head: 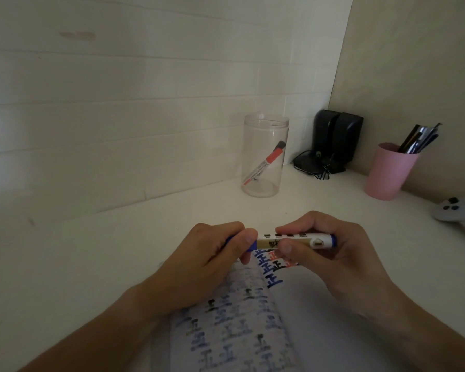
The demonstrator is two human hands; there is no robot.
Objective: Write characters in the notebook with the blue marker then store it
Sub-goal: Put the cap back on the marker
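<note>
Hands (215, 248) (320, 245) grip cylindrical blue marker (304, 240) above inked notebook (242, 326).

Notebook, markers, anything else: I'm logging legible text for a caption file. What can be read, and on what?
"正", repeated in blue, black and red: notebook right page.
Left page: the same marks, faint, blurred.
Blue marker label: print too blurred to read.
Red marker in the jar: print too small.

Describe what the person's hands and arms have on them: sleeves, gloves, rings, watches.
Both forearms are bare all the way to the frame's bottom edge: no sleeves show. The left hand and right hand wear no gloves, and no rings, watch or bracelet are visible. The fingernails that show are short and unpainted.
</note>
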